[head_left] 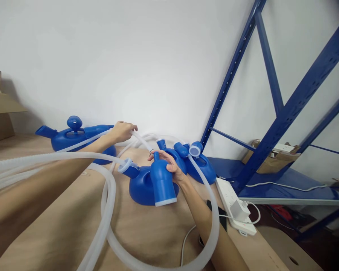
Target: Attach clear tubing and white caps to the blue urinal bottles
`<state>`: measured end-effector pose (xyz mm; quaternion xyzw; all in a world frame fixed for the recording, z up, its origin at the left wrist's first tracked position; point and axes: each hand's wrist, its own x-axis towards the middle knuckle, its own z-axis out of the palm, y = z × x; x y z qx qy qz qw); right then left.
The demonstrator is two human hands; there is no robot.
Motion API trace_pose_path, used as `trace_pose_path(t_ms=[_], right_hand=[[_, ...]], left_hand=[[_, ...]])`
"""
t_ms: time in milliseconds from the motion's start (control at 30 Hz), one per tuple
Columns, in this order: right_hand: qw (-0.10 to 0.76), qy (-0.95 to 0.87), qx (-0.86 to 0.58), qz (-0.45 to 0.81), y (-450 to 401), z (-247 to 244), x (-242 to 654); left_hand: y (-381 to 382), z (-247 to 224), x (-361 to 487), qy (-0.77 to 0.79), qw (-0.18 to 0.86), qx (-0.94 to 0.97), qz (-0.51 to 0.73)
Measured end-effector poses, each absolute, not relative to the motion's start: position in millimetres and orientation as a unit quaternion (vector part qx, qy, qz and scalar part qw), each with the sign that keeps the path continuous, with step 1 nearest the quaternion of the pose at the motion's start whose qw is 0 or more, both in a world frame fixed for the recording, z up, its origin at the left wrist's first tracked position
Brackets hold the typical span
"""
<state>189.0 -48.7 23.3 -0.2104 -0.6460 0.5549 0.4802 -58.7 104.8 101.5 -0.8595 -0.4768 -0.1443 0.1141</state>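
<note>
My right hand [173, 165] is closed round a blue funnel-shaped cup [162, 180], its wide pale-rimmed end tilted downward. A translucent hose [142, 140] runs from the cup's narrow neck up to my left hand [122, 131], whose fingers are closed on it. Behind the cup sits a blue plastic urinal bottle [141, 190] with a pale-ringed spout. Beyond my right hand, another blue bottle [202, 169] stands with a round cap and a hose. A further blue bottle [64, 140] lies past my left forearm, near the wall.
Looped hoses [107, 203] cross the brown table [135, 229]. A white power strip [233, 205] with a plugged-in adapter lies at the right edge, beside a dark flat device [222, 216]. Blue shelving [285, 113] rises at right. A cardboard box [1, 113] stands at left.
</note>
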Motion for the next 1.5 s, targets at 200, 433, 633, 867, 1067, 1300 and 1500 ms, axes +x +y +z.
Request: trace_pose_path(t_ms=[200,433,633,867,1067,1300,1500], right_hand=[[0.51,-0.612,-0.225,0.561,-50,24,186],[0.487,-0.618,-0.26,0.56,-52,28,188],[0.474,-0.612,-0.269,0.573,-46,28,191],[0.438,-0.622,-0.273,0.589,-55,37,193],[0.412,-0.641,-0.294,0.577,-62,45,190],[0.451,-0.618,-0.356,0.537,-90,55,184],[0.426,-0.61,-0.312,0.59,-56,46,192]], left_hand=[[51,97,-42,-0.277,-0.071,-0.942,-0.178],[43,87,-48,-0.206,-0.319,-0.901,-0.209],[40,86,-55,-0.21,-0.332,-0.896,-0.205],[38,97,-65,-0.192,-0.303,-0.919,-0.165],[33,97,-64,-0.173,-0.3,-0.921,-0.178],[22,96,-57,-0.132,-0.337,-0.921,-0.143],[24,90,-50,-0.134,-0.341,-0.919,-0.148]])
